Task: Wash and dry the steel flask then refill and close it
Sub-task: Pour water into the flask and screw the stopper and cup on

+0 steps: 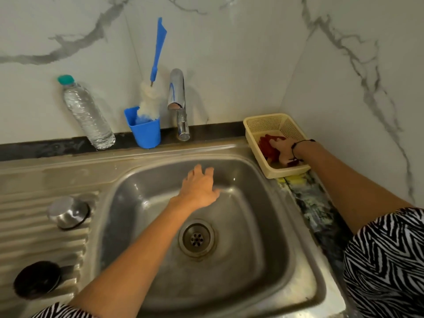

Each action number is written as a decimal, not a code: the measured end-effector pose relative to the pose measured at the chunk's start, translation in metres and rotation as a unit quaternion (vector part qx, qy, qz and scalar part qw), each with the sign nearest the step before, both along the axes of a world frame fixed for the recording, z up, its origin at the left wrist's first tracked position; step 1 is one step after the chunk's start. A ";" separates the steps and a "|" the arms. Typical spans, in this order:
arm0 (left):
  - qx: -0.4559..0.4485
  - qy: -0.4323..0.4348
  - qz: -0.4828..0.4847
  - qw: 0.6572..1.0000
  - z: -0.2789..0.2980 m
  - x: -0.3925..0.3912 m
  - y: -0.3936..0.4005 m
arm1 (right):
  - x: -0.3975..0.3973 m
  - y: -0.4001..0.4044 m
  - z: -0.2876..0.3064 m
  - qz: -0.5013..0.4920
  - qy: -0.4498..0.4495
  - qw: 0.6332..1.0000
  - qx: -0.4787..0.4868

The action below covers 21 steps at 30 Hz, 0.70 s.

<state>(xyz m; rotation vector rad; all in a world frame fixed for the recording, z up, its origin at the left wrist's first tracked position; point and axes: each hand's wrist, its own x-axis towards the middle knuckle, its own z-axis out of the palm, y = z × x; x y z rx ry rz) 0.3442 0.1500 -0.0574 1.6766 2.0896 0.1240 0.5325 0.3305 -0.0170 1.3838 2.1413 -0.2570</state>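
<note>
Left of the left forearm, on the ribbed drainboard (34, 228), stand 2 pieces: a dark round one (37, 280) nearest, seemingly the flask seen from above, and a steel cap (68, 212) just past it; neither is touched. Over the sink (298, 260), beyond the drain (196, 238), the left hand (200, 188) hovers with fingers spread wide and relaxed, holding nothing. No water shows at the tap (177, 104), beyond that hand. Left of the tap sit a blue cup (144, 131) with a brush (150, 98), then a water bottle (88, 113) against the wall.

Farther right, the right hand (283, 151) reaches into the basket (254, 125), its fingers curled on a red cloth or scrubber (267, 144); which it is I cannot tell.

My guess: the washing step is starting, with the tool being fetched. Next, lift it clear and bring the flask under the tap.
</note>
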 end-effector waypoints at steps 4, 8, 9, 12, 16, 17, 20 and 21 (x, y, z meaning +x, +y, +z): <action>0.023 -0.009 0.004 1.000 0.016 -0.003 -0.013 | -0.008 -0.021 0.018 -0.006 0.028 0.999 0.042; 0.081 -0.002 0.023 0.996 0.045 -0.013 -0.046 | -0.032 -0.067 0.035 0.062 0.106 0.976 0.180; 0.096 0.016 0.032 0.995 0.053 -0.017 -0.059 | -0.044 -0.084 0.041 0.088 0.126 0.971 0.184; 0.130 0.079 0.071 0.986 0.077 -0.030 -0.098 | -0.086 -0.133 0.060 0.162 0.175 0.957 0.168; 0.285 0.146 0.144 0.936 0.110 -0.055 -0.174 | -0.145 -0.205 0.081 0.241 0.261 0.924 0.143; 0.343 0.157 0.162 0.912 0.118 -0.063 -0.199 | -0.161 -0.225 0.085 0.270 0.279 0.912 0.133; 0.456 0.188 0.221 0.841 0.134 -0.079 -0.272 | -0.200 -0.278 0.096 0.340 0.333 0.875 0.091; 0.471 0.211 0.244 0.821 0.138 -0.084 -0.292 | -0.210 -0.293 0.100 0.356 0.355 0.862 0.073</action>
